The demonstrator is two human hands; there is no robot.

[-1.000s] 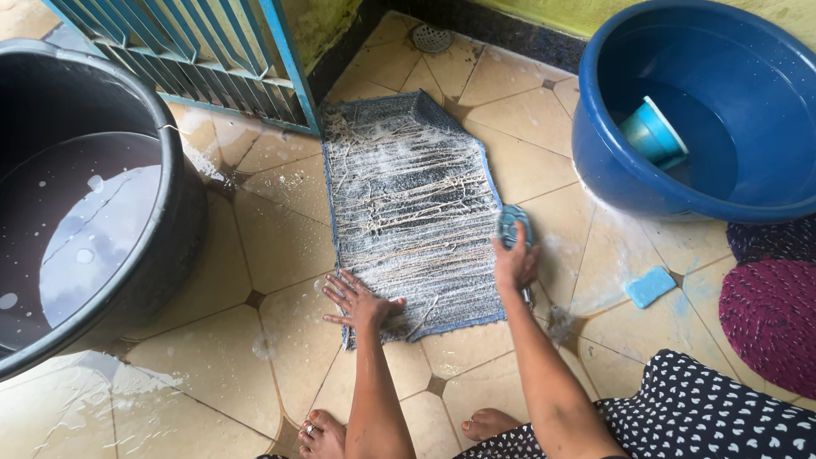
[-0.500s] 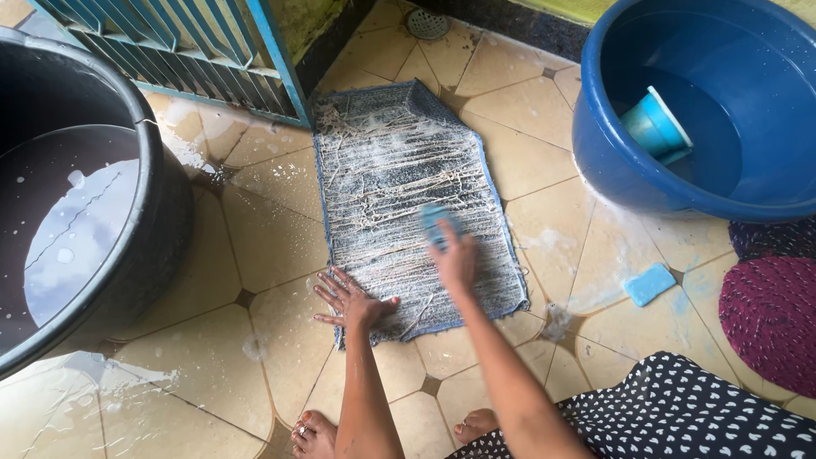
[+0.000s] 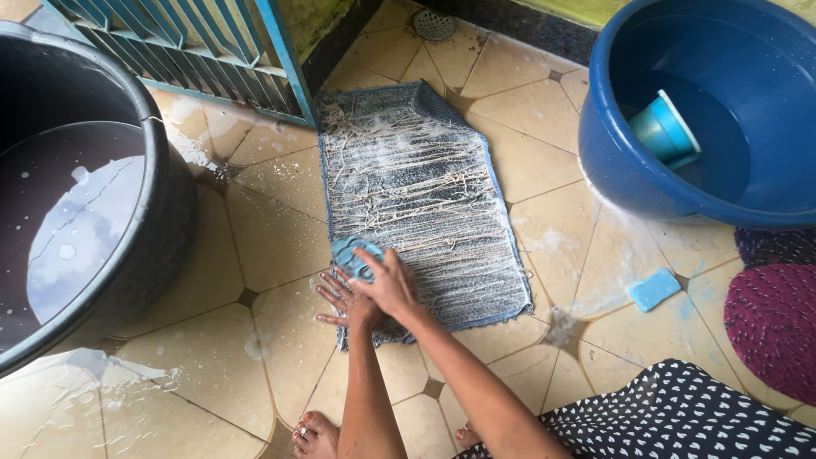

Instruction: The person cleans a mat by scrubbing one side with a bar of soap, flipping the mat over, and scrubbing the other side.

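Wet, soap-streaked beige floor tiles (image 3: 280, 238) spread between a black water tub (image 3: 161, 212) and a blue basin (image 3: 612, 161). A sudsy blue mat (image 3: 425, 204) lay flat between them. The right hand (image 3: 393, 285) gripped a blue scrub brush (image 3: 353, 253) at its near-left edge; the left hand (image 3: 347, 304) pressed flat, fingers spread, on that corner.

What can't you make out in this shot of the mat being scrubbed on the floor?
All from the head view:
- Scrub brush: mostly covered by the right hand, so the grip is unclear.
- Left hand: partly hidden under the right wrist.
- Black tub: cut off by the left edge.
- Blue basin: cut off at top and right.
- Purple mat: cut off at the right.
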